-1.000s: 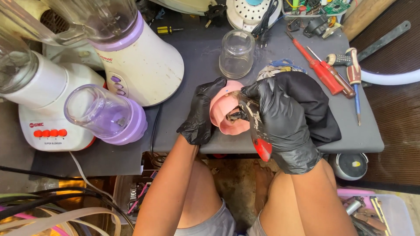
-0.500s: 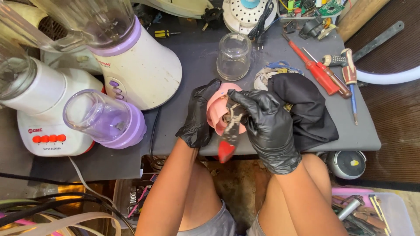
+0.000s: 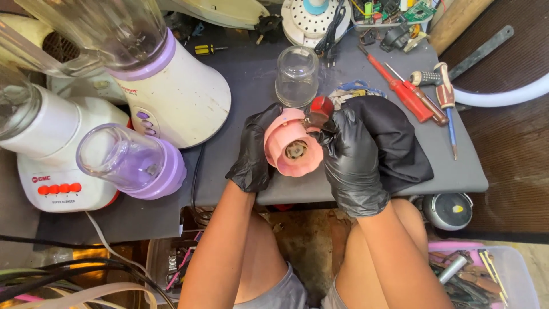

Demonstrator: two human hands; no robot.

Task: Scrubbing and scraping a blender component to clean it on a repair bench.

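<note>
Hands first: I see my left hand [image 3: 256, 154], gloved in black, curled around the far side of a pink blender base [image 3: 293, 150], gripping it so the underside with its small metal coupling faces up at the camera. My right hand [image 3: 351, 157], also gloved, is pinched shut on a red-handled tool [image 3: 320, 107] whose working end meets the upper rim of the pink base; I cannot tell what kind of tip it has. The pink base hangs just above the near edge of the desk [image 3: 246, 74], over my knees.

Beyond the pink base stands an empty clear jar [image 3: 297, 76], mouth down. To the right of the pink base lies a black cloth [image 3: 394, 143], and further right two red screwdrivers [image 3: 400, 86]. Left of the pink base a purple blender jar [image 3: 131, 161] lies tipped over beside a white blender [image 3: 171, 97].

My worry is the grip. I judge the base is only cradled by one hand with nothing under it, so a hard push from the tool could twist it loose and drop it off the desk edge. The tool tip could also skid off the smooth plastic toward my left fingers, since they wrap close to where it bears. A loosened small part could fall between my legs to the floor and be lost
</note>
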